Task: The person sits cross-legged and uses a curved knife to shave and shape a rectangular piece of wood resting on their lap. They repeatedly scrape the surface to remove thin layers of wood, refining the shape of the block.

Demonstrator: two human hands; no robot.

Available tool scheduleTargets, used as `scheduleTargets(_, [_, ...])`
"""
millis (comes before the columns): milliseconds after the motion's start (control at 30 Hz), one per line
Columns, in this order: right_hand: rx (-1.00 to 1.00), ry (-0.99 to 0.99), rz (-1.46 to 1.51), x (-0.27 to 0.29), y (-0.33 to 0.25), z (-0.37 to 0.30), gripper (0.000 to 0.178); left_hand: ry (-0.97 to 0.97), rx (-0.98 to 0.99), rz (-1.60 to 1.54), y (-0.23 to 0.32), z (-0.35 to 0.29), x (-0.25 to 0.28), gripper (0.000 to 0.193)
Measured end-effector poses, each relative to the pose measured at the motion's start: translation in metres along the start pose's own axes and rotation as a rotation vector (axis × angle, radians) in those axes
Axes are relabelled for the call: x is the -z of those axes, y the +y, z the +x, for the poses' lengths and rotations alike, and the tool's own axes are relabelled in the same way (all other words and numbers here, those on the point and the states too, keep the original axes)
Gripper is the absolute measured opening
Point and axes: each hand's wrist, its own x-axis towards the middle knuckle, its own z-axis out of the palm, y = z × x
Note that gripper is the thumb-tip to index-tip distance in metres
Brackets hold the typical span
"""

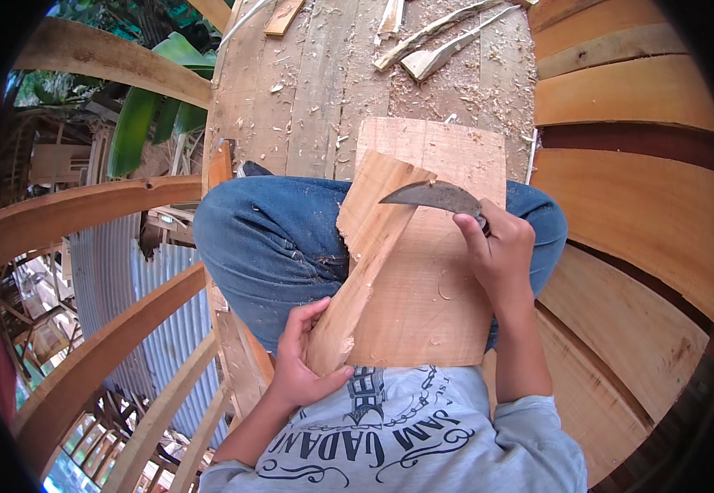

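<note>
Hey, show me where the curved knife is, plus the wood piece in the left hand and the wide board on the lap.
Curved knife (pixel 437 196): head view, mid-blade.
Wood piece (pixel 370 260): head view, midway along its length.
Wide board (pixel 443 287): head view, bare upper face.

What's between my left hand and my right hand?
The head view shows the piece of wood gripped in your left hand, then a stretch of the flat board on your lap, before your right hand.

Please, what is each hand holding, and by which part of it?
The left hand holds the wooden piece by its lower end. The right hand holds the curved knife by its handle, mostly hidden in the fist.
</note>
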Motion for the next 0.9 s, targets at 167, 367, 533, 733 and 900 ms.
scheduleTargets(167, [0.193, -0.116, 0.168, -0.010, -0.019, -0.019, 0.042, -0.018, 0.008, -0.028, -0.002, -0.001, 0.003, 0.085])
scheduleTargets(367, [-0.034, -0.073, 0.201, -0.013, -0.012, -0.013, 0.042, -0.008, 0.015, -0.009, 0.001, 0.001, 0.001, 0.084])
scheduleTargets(533, [-0.062, -0.060, 0.114, -0.004, -0.005, 0.000, 0.042, 0.003, 0.001, -0.015, -0.003, -0.002, 0.000, 0.085])
scheduleTargets(733, [0.304, -0.071, 0.098, -0.011, -0.018, -0.022, 0.049, -0.012, 0.024, -0.039, -0.001, 0.000, 0.000, 0.085])
scheduleTargets(900, [-0.481, 0.360, 0.566, 0.028, 0.055, 0.012, 0.047, -0.021, 0.013, -0.033, 0.000, 0.000, 0.000, 0.085])
